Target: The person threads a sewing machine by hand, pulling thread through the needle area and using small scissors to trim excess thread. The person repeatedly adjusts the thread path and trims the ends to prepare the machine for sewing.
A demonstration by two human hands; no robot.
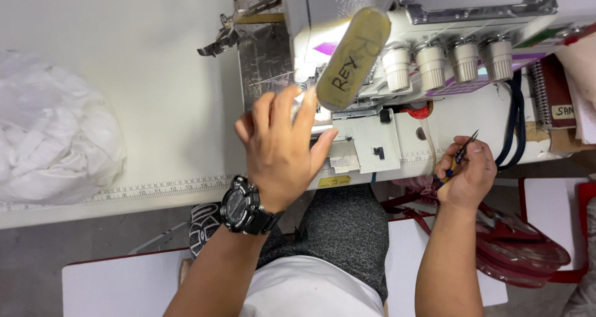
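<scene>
Fingers (292, 109) of my left hand (279, 149) are spread and open, reaching in at the needle area of the overlock sewing machine (397, 115); their tips lie against the machine just beside the padded, tan-taped lamp head (352, 56), and they grip nothing that I can see. A black wristwatch (243, 206) sits on that wrist. My right hand (467, 174) is closed around a small pair of thread snips (462, 151), blades pointing up and away, held just in front of the machine's right end, near the dark cables (512, 128) hanging there.

Four cream tension knobs (447, 61) stand in a row along the machine's top. The machine rests on a white surface (136, 75) whose front edge carries a printed measuring strip (155, 188). A heap of white fabric pieces (56, 143) lies at the far left of the surface, well apart from both hands. A red stool or frame (528, 255) shows low on the right, below the surface.

Judging progress: no fabric is visible under the presser foot or on the bed plate (366, 146), so no seam appears to be under way. I read this as attention to the threading or needle area, with snips ready. Whether the thread is already seated I cannot tell; the left hand hides that spot. The white pieces look untouched.
</scene>
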